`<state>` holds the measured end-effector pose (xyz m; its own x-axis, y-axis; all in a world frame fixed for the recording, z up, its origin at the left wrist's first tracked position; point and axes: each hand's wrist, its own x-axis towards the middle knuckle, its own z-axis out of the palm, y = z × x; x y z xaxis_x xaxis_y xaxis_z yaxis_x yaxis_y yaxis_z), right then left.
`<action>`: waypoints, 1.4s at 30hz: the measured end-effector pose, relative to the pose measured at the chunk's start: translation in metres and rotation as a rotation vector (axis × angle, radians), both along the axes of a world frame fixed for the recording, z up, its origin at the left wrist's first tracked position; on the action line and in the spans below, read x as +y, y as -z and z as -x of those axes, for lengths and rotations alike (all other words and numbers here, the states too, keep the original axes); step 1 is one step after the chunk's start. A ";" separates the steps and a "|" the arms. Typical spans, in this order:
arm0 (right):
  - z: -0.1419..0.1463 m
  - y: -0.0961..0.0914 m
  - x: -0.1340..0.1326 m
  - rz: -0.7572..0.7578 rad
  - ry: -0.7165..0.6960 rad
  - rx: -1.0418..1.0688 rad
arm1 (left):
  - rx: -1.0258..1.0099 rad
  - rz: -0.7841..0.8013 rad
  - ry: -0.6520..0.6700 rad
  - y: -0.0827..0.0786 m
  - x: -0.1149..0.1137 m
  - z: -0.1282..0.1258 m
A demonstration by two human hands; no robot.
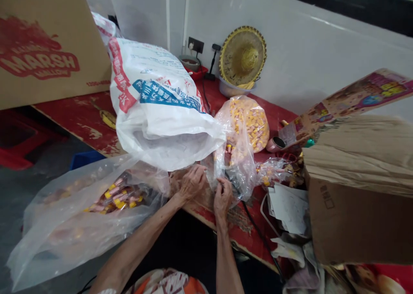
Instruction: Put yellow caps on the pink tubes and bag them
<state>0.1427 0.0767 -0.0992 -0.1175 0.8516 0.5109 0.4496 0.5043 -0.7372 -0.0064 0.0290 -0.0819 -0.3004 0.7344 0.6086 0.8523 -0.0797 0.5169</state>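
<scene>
A white woven sack (155, 100) is sagging across the red table (84, 122) at upper centre, its open mouth facing the hands and hiding part of the table behind it. A brown cardboard box (355, 216) with folded-back flaps is crowding the right side, and a marshmallow carton (41, 44) is leaning in at upper left. A clear plastic bag (237, 156) of yellow sweets is standing just ahead of the hands, while a larger clear bag (80, 225) holding wrapped sweets is lying at lower left. The left hand (192, 183) is curling, half closed, over gathered plastic at the clear plastic bag's edge; the right hand (222, 197) is pinching that bag's plastic between its fingertips.
</scene>
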 end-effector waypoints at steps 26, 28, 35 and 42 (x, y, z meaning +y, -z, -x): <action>0.001 -0.002 -0.001 -0.003 -0.013 0.025 | 0.018 0.090 0.031 0.002 -0.001 0.002; 0.000 -0.003 -0.001 0.004 -0.020 0.030 | 0.007 0.070 0.029 0.001 -0.001 0.002; -0.001 -0.003 0.000 0.032 -0.023 0.011 | -0.029 0.070 0.016 -0.001 -0.002 0.002; 0.001 -0.003 -0.001 0.029 -0.013 0.017 | -0.046 0.085 0.012 0.001 -0.002 0.001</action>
